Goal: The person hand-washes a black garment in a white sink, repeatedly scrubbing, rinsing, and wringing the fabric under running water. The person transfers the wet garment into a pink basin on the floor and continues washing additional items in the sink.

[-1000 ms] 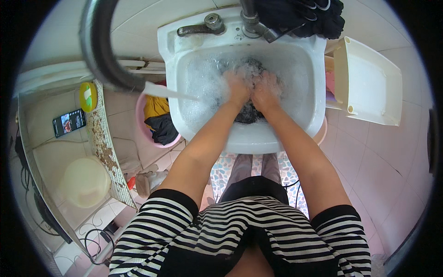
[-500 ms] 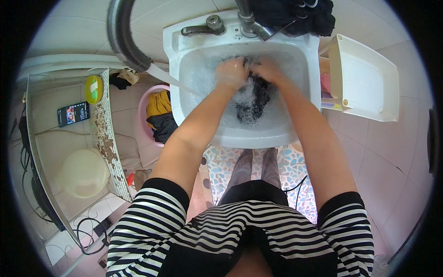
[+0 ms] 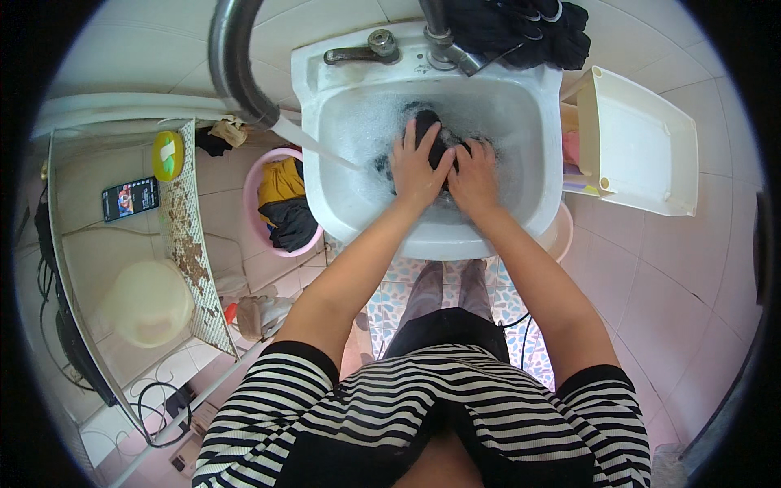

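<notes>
A white sink (image 3: 455, 244) holds cloudy, bubbly water, and a soaked dark cloth (image 3: 429, 130) bunches up in its middle. Pressing on that cloth from above, my left hand (image 3: 418, 168) has its fingers spread. Beside it, my right hand (image 3: 473, 176) lies on the cloth too, fingers apart and slightly bent, the two thumbs close together. The lower part of the cloth is hidden beneath my hands and the water. From a curved grey spout (image 3: 244, 77), a stream of water (image 3: 317, 148) runs into the sink's left side.
A tap (image 3: 362, 54) and dark clothes (image 3: 521, 32) are at the sink's back edge. On the left are a pink basin (image 3: 254, 191) with yellow and dark clothes, and a shelf with a phone (image 3: 130, 200) and yellow soap dish (image 3: 168, 156). A cream drawer unit (image 3: 643, 146) stands right.
Both hands have drawn nearer to me and opened out over the cloth from a closed grip. The cloth now bunches farther back. The view has shifted slightly.
</notes>
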`<state>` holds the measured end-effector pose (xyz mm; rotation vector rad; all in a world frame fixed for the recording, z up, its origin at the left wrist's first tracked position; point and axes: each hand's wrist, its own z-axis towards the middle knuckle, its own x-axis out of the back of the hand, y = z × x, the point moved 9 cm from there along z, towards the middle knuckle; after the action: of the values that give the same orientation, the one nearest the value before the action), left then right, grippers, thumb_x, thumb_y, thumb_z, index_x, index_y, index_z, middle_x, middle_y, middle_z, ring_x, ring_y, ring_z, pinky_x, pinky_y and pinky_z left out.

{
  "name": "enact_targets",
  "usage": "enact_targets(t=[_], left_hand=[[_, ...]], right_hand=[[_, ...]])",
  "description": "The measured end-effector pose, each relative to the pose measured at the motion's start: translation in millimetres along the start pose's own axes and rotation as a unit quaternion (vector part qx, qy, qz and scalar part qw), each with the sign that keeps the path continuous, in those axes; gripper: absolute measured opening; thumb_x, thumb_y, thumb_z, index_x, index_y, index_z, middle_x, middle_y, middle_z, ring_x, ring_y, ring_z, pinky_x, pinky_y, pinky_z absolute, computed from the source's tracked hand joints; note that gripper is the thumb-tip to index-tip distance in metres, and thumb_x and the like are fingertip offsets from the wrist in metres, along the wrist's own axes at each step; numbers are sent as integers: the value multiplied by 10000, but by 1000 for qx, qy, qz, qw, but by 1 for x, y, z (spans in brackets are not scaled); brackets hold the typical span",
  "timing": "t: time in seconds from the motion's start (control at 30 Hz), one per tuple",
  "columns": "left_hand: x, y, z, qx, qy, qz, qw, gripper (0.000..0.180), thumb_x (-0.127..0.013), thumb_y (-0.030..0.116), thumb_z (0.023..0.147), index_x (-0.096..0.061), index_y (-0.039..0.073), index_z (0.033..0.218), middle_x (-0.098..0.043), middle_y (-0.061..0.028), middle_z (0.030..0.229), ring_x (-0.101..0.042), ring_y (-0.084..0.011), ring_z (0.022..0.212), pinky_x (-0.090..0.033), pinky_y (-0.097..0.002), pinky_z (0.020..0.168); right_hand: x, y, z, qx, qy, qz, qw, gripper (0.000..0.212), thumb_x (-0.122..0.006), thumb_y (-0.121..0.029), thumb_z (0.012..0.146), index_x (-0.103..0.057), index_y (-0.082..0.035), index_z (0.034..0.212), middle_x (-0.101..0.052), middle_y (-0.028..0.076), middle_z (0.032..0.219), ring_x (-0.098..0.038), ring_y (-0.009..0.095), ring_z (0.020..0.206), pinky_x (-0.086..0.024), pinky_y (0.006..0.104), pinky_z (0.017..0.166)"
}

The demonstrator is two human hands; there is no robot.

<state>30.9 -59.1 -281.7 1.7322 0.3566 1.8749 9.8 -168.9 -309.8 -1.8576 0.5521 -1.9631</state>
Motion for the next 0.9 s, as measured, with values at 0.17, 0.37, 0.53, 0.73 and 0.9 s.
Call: enact_targets(t=[0.17, 0.37, 0.53, 0.73, 0.9], left_hand=[[-57, -39, 21, -109, 8, 11, 994, 286, -527, 182, 844, -581, 27, 1078, -563, -174, 1150, -477, -366, 1098, -379, -408, 952], [-72, -34, 50, -140, -166, 341, 915, 226, -570, 187, 776, -623, 68, 960, -581, -139, 1021, -525, -324, 1016, -441, -425, 861], [-85, -72, 66, 9, -142, 179, 974, 209, -579, 231, 793, -617, 73, 925, -589, -126, 939, -542, -330, 944, -448, -429, 806], [-55, -59, 63, 37, -47, 2, 998, 219, -667, 203, 716, -585, 113, 899, -575, -115, 901, -548, -328, 887, -438, -442, 753], [0, -22, 31, 86, 7, -102, 991, 316, -665, 93, 666, -499, 114, 934, -565, -93, 859, -556, -304, 878, -396, -433, 786]], right_hand=[[-22, 1, 26, -20, -63, -49, 997, 317, -540, -245, 840, -557, -77, 1107, -513, 158, 1187, -413, 371, 1174, -347, 510, 968], [-60, 20, 55, -50, -118, -154, 980, 370, -471, -347, 859, -577, -100, 1113, -540, 131, 1164, -447, 292, 1154, -361, 517, 910], [-50, 15, 79, -32, -152, -123, 980, 381, -463, -361, 863, -591, -82, 1089, -561, 146, 1155, -459, 284, 1155, -358, 509, 920], [-41, 33, 77, -29, -147, 42, 988, 361, -553, -314, 824, -609, -53, 1067, -576, 166, 1129, -526, 311, 1066, -409, 423, 908], [-2, 51, 42, -34, -110, 67, 991, 450, -640, -321, 771, -564, -193, 1195, -555, 117, 1167, -506, 304, 1118, -409, 399, 944]])
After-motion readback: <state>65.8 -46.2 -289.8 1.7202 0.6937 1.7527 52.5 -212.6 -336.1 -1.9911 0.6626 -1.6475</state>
